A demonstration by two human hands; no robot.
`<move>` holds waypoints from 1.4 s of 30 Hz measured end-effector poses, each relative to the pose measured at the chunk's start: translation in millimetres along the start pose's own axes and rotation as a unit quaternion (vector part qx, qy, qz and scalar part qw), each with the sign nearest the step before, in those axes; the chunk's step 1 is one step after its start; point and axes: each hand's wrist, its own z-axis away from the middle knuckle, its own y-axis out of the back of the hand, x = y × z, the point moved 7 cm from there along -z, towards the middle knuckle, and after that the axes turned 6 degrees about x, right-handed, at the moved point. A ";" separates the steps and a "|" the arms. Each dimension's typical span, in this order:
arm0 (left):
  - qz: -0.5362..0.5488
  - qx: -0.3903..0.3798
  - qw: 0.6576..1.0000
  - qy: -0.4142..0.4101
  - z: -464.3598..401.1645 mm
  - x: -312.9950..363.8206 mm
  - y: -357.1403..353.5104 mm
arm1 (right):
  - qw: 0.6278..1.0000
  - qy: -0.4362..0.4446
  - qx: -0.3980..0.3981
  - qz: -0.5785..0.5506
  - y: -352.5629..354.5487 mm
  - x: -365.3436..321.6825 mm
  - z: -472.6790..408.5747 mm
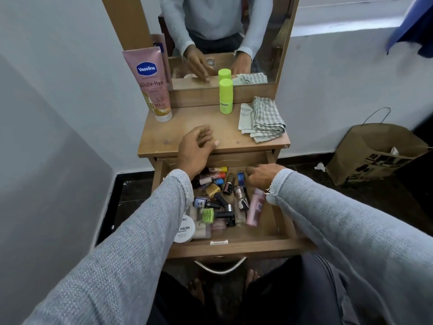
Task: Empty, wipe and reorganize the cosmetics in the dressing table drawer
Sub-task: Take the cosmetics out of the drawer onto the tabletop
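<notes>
A brown paper bag [372, 153] with a thin cord handle stands on the dark floor [365, 195]. Just left of the bag lies a scrap of crumpled white paper [320, 167]. Far above the bag, blue cloth [412, 26] hangs against the white wall [328, 78].

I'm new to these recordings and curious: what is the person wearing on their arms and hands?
Both arms are covered by long sleeves of a light grey-blue ribbed knit. The cuffs look frayed, with loose threads at the right wrist. The left hand and right hand are bare: no gloves or rings visible.
</notes>
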 end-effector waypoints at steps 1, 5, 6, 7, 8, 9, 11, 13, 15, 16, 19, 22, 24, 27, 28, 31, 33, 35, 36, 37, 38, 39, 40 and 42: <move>-0.009 -0.003 1.000 -0.010 5.7 2.3 -0.7 | 1.000 -0.002 0.006 -0.001 4.1 0.9 2.4; -0.043 -0.016 0.997 -0.062 28.7 15.5 -3.8 | 0.998 -0.026 0.041 -0.043 33.5 13.1 14.2; -0.055 -0.024 0.995 -0.076 34.6 19.9 -4.9 | 0.997 -0.034 0.049 -0.057 43.1 17.5 18.2; -0.063 -0.038 0.994 -0.086 40.1 23.4 -6.8 | 0.995 -0.038 0.060 -0.069 53.6 21.0 22.5; -0.068 -0.060 0.991 -0.095 45.6 26.9 -9.5 | 0.993 -0.042 0.074 -0.081 64.4 24.5 27.3; -0.073 -0.086 0.988 -0.103 50.9 30.2 -13.0 | 0.990 -0.046 0.089 -0.095 75.0 27.7 31.2; -0.086 -0.135 0.980 -0.115 58.8 34.5 -20.1 | 0.985 -0.047 0.125 -0.107 96.5 31.9 37.7; -0.100 -0.153 0.974 -0.133 62.3 39.2 -23.7 | 0.979 -0.045 0.164 -0.108 115.0 35.0 40.9; -0.109 -0.136 0.972 -0.157 61.4 44.5 -22.7 | 0.968 -0.039 0.211 -0.126 131.1 36.8 42.7; -0.106 -0.124 0.973 -0.164 59.1 46.8 -21.1 | 0.962 -0.036 0.235 -0.137 137.3 37.5 43.8; -0.096 -0.078 0.979 -0.164 41.7 49.4 -12.2 | 0.924 -0.041 0.320 -0.207 149.7 42.1 52.5; -0.077 -0.025 0.986 -0.148 9.2 51.9 2.3 | 0.857 -0.079 0.421 -0.286 148.4 56.4 62.8; -0.069 -0.009 0.989 -0.127 -16.3 54.5 9.5 | 0.820 -0.109 0.462 -0.319 139.4 65.1 64.5; -0.069 0.004 0.990 -0.120 -55.8 55.5 15.3 | 0.788 -0.137 0.469 -0.376 118.2 67.8 59.3; -0.072 0.010 0.990 -0.121 -67.6 53.2 16.0 | 0.788 -0.140 0.459 -0.386 109.3 66.2 54.1; -0.087 0.032 0.989 -0.116 -94.7 43.2 14.4 | 0.801 -0.147 0.426 -0.394 83.9 60.1 36.3; -0.090 0.043 0.988 -0.122 -103.0 40.7 10.3 | 0.805 -0.148 0.409 -0.404 71.9 54.9 29.1; -0.096 0.050 0.986 -0.124 -109.0 36.7 4.0 | 0.809 -0.146 0.387 -0.417 62.8 50.2 22.3; -0.100 0.054 0.986 -0.124 -112.7 33.6 0.8 | 0.813 -0.146 0.370 -0.425 57.1 48.5 17.0; -0.105 0.059 0.985 -0.123 -115.8 30.5 -1.3 | 0.818 -0.146 0.354 -0.429 51.4 46.0 12.4; -0.108 0.062 0.984 -0.126 -118.3 27.9 -3.1 | 0.822 -0.147 0.342 -0.430 45.9 44.2 9.2; -0.106 0.063 0.984 -0.129 -120.5 26.5 -4.4 | 0.824 -0.150 0.337 -0.430 40.5 43.3 7.1; -0.104 0.064 0.984 -0.134 -122.6 26.4 -4.8 | 0.824 -0.152 0.337 -0.430 36.0 43.2 6.0; -0.104 0.060 0.983 -0.140 -125.7 25.6 -6.0 | 0.825 -0.154 0.333 -0.431 27.7 42.9 3.8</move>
